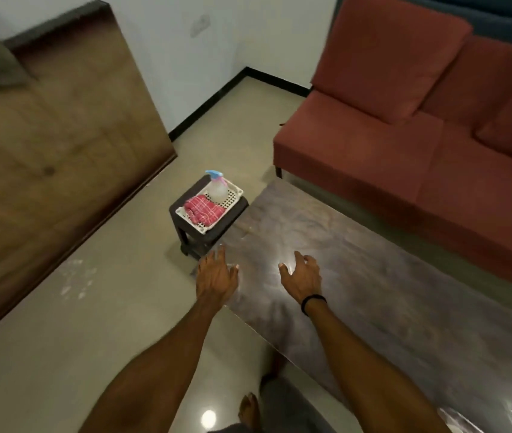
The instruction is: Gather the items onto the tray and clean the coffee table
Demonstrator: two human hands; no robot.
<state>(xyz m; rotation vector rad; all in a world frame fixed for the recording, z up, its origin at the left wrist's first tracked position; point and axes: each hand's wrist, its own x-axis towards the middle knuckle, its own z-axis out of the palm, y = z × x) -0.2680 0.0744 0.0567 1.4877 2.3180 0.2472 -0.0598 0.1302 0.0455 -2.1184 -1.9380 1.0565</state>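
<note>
Table [373, 292]: a dark marbled top is lying with its long axis running from the upper left, beside the stool, down to the lower right; a lamp glare is showing on it between the hands.
Tray [229, 203]: a white perforated tray is sitting on a small dark stool [204, 239] just off the table's far left end, its long axis running lower left to upper right.
Spray bottle [217, 187]: it is standing upright in the tray's far end, its blue trigger head pointing toward the left.
Cloth [202, 209]: a red checked cloth is lying bunched in the tray's near end, just beside the bottle.
Left hand [215, 276]: it is reaching out palm down over the table's near left corner, fingers spread and relaxed, holding nothing.
Right hand [301, 276]: it is reaching over the tabletop, fingers loosely spread, holding nothing; a black band [312, 303] is circling the wrist. Whether either hand is touching the top cannot be told.
Sofa [404, 135]: red cushions are lining the table's far side.
</note>
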